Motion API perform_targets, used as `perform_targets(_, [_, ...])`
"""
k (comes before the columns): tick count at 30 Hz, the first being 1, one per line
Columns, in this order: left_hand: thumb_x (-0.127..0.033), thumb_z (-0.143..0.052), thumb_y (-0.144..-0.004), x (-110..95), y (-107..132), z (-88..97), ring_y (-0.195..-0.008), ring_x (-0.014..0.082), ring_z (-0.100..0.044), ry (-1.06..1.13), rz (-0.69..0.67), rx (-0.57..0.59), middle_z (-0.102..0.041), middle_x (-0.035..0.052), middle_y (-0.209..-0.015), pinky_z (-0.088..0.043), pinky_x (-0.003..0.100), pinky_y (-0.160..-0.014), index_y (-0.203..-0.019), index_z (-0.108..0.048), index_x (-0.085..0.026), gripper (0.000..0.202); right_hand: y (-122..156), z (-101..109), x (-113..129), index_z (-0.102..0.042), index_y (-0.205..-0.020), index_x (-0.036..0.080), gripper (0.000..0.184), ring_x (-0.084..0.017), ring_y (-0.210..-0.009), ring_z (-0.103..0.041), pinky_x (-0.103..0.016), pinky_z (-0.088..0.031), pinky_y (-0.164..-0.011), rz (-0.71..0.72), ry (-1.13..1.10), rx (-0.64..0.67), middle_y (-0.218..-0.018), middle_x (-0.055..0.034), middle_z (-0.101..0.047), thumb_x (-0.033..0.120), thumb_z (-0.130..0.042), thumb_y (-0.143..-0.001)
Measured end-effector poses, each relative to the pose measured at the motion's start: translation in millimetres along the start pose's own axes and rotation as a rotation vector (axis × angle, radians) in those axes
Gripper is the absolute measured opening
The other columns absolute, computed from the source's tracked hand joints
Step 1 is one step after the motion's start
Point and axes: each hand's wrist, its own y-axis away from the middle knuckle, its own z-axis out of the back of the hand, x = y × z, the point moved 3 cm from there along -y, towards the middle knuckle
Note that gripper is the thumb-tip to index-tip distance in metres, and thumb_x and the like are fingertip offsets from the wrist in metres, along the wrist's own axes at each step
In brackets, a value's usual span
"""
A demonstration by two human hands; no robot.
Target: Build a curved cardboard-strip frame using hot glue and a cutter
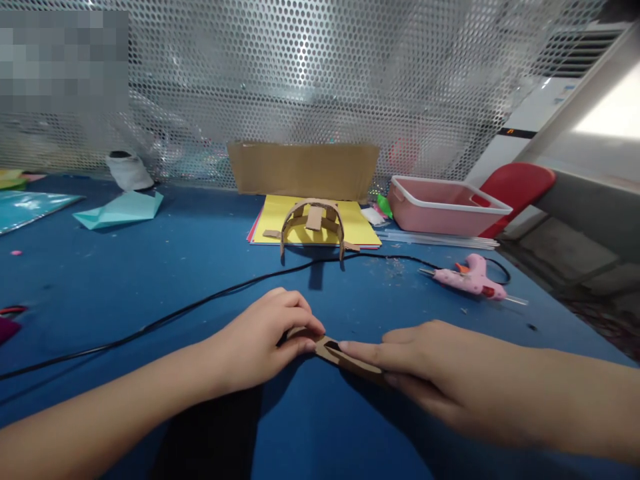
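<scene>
**Your left hand (260,340) and right hand (435,373) pinch a cardboard strip (345,358)**

You hold the strip low over the blue table (200,267), fingers closed on each end and hiding both ends. Open tabletop runs beyond the strip to a black cable (200,303). Farther beyond it, a curved cardboard arch (313,223) stands on yellow paper (363,230). Beyond and right lies a pink glue gun (470,277).

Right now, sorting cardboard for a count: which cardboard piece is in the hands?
The small folded strip nearest the camera, held between left hand and right hand; the arched frame and the big sheet sit untouched farther back.
</scene>
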Motion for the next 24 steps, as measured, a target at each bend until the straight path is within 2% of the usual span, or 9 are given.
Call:
perform_targets(5, [-0.022, -0.058, -0.088, -1.1, -0.3, 0.6, -0.097, 0.0218, -0.055, -0.001, -0.004, -0.002, -0.062, 0.0049, -0.097, -0.045, 0.036, -0.086, -0.099, -0.07, -0.024, 0.016, -0.4, 6.5, 1.8, -0.039, -0.145, 0.036, 0.05, -0.017, -0.083, -0.064, -0.026, -0.044, -0.071, -0.008, -0.021, 0.024, -0.098, -0.0043, -0.069, 0.023, -0.036, -0.097])
perform_targets(12, [-0.025, -0.062, -0.087, -3.7, -0.1, 2.0, -0.099, 0.022, -0.054, -0.009, -0.006, 0.017, -0.061, 0.0046, -0.098, -0.044, 0.035, -0.087, -0.1, -0.07, -0.024, 0.015, 0.3, 17.2, 10.9, -0.047, -0.139, 0.035, 0.051, -0.016, -0.078, -0.064, -0.024, -0.042, -0.066, 0.003, -0.011, 0.058, -0.095, -0.0025, -0.071, 0.015, -0.04, -0.092])
perform_targets(15, [-0.025, -0.062, -0.087, -3.5, 0.1, 1.6, -0.097, 0.0217, -0.054, -0.02, -0.002, 0.023, -0.061, 0.0045, -0.098, -0.044, 0.035, -0.086, -0.1, -0.069, -0.025, 0.015, 1.1, 16.2, 8.4, -0.04, -0.145, 0.031, 0.057, -0.018, -0.076, -0.066, -0.025, -0.043, -0.065, -0.058, 0.015, 0.04, -0.097, -0.005, -0.073, 0.015, -0.042, -0.09])
perform_targets(18, [-0.026, -0.061, -0.087, -3.1, -0.7, 1.1, -0.097, 0.0221, -0.053, -0.027, 0.005, 0.021, -0.061, 0.0051, -0.099, -0.043, 0.035, -0.085, -0.1, -0.068, -0.024, 0.015, 2.0, 15.4, 2.4, -0.032, -0.149, 0.029, 0.062, -0.02, -0.08, -0.067, -0.027, -0.043, -0.066, -0.103, 0.062, -0.051, -0.102, -0.0073, -0.072, 0.016, -0.043, -0.089])
perform_targets(20, [-0.026, -0.062, -0.086, -2.7, -1.5, 1.0, -0.096, 0.0223, -0.053, -0.025, 0.011, 0.018, -0.062, 0.0053, -0.099, -0.044, 0.035, -0.083, -0.099, -0.067, -0.022, 0.014, 2.4, 14.4, -0.2, -0.034, -0.148, 0.029, 0.061, -0.021, -0.086, -0.067, -0.028, -0.044, -0.069, -0.081, 0.074, -0.087, -0.105, -0.0073, -0.071, 0.016, -0.042, -0.089])
perform_targets(24, [-0.026, -0.064, -0.084, -1.8, -3.0, 1.5, -0.091, 0.0214, -0.054, -0.004, 0.02, 0.006, -0.063, 0.0047, -0.093, -0.044, 0.034, -0.079, -0.095, -0.064, -0.019, 0.013, 2.0, 9.5, -0.9, -0.038, -0.146, 0.031, 0.058, -0.02, -0.085, -0.067, -0.028, -0.045, -0.07, -0.046, 0.068, -0.022, -0.104, -0.0057, -0.071, 0.016, -0.041, -0.09])
